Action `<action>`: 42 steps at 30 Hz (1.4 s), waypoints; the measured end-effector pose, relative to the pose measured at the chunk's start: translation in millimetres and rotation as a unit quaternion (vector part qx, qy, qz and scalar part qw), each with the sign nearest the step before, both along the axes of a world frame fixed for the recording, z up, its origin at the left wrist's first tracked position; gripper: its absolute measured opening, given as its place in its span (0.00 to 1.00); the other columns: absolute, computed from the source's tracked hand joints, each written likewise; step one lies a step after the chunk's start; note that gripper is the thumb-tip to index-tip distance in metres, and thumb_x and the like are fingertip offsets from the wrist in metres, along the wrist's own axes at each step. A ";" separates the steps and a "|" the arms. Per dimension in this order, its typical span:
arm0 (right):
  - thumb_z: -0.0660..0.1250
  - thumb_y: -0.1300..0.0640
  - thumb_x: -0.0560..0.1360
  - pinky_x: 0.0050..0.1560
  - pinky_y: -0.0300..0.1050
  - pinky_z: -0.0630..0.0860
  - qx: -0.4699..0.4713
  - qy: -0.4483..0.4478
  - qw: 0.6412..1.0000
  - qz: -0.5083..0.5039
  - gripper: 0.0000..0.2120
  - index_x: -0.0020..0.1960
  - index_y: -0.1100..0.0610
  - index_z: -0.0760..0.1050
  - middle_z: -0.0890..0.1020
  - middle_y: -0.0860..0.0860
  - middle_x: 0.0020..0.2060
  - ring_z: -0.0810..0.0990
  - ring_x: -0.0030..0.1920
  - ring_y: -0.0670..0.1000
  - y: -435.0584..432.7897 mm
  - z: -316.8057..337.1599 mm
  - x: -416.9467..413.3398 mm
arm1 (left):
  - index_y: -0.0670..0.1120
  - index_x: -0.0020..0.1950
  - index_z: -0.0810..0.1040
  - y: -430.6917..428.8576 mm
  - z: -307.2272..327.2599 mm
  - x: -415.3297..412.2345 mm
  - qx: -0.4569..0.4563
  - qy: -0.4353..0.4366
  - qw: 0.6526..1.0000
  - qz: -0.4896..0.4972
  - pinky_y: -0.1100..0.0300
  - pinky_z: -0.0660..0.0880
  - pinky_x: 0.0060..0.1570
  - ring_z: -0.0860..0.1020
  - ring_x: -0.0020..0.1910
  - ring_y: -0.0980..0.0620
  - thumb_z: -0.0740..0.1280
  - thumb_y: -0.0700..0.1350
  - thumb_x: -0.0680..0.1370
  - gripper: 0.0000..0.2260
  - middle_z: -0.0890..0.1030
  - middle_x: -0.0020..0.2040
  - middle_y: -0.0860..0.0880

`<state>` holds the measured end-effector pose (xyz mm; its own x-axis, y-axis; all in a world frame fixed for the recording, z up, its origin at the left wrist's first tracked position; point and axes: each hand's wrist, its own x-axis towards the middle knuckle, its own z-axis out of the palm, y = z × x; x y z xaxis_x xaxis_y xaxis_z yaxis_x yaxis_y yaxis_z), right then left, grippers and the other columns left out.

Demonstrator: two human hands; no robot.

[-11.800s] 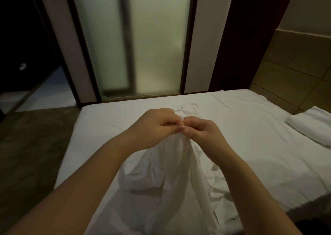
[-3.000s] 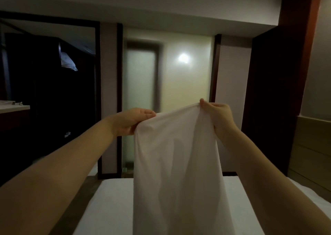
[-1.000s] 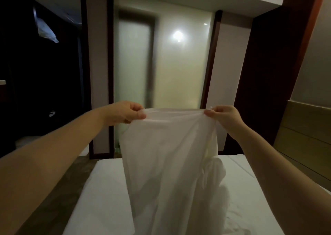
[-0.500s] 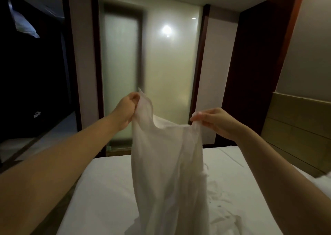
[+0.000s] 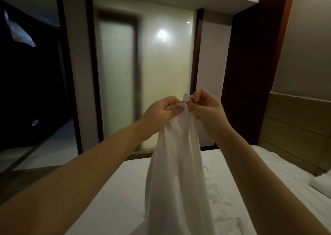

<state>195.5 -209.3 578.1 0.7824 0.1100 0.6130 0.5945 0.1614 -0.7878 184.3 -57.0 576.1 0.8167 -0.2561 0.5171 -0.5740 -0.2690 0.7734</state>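
A thin white cloth point(image 5: 177, 177) hangs in front of me above the bed point(image 5: 114, 195), its lower part bunched on the sheet. My left hand point(image 5: 159, 115) pinches its top edge between thumb and fingers. My right hand point(image 5: 207, 109) pinches the same edge right beside it, so both hands meet at one point and a small corner of fabric pokes up between them.
The bed has a white sheet, with a white pillow point(image 5: 322, 184) at the right edge. A frosted glass panel point(image 5: 143, 80) and dark wood frame stand beyond the bed's far edge. A padded headboard wall point(image 5: 297, 127) runs along the right. Dark floor lies to the left.
My hands, which held the cloth's top edge stretched apart, have come together. The cloth now hangs narrow and gathered instead of spread wide.
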 end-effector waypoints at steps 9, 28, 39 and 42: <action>0.66 0.74 0.72 0.38 0.35 0.77 -0.005 -0.008 0.999 -0.036 0.14 0.34 0.60 0.67 0.78 0.53 0.33 0.77 0.33 0.42 -21.7 -21.2 -4.8 | 0.46 0.46 0.70 -18.9 1.8 13.9 0.014 0.043 0.997 -0.056 0.64 0.75 0.40 0.74 0.40 0.54 0.61 0.49 0.79 0.07 0.74 0.41 0.49; 0.71 0.54 0.72 0.44 0.52 0.81 -0.169 -0.002 0.967 -0.188 0.09 0.46 0.53 0.70 0.80 0.58 0.40 0.81 0.44 0.59 -57.7 -33.4 -26.6 | 0.51 0.50 0.73 -68.4 -7.4 35.0 -0.011 0.003 0.994 -0.104 0.60 0.77 0.43 0.77 0.40 0.52 0.65 0.45 0.77 0.03 0.77 0.40 0.49; 0.63 0.63 0.78 0.42 0.39 0.74 -0.242 0.172 0.939 -0.175 0.05 0.51 0.61 0.77 0.79 0.52 0.38 0.77 0.39 0.48 -55.0 -59.4 2.7 | 0.46 0.35 0.73 -48.5 44.5 57.8 -0.008 0.037 0.999 -0.009 0.66 0.69 0.30 0.70 0.30 0.57 0.66 0.39 0.77 0.10 0.71 0.32 0.50; 0.62 0.63 0.78 0.42 0.41 0.69 -0.153 0.026 0.927 -0.343 0.07 0.48 0.57 0.78 0.76 0.50 0.36 0.73 0.36 0.48 -95.2 23.9 17.0 | 0.45 0.36 0.72 -42.7 100.3 63.9 -0.013 -0.011 1.000 -0.003 0.68 0.67 0.27 0.69 0.27 0.58 0.65 0.42 0.78 0.11 0.70 0.31 0.51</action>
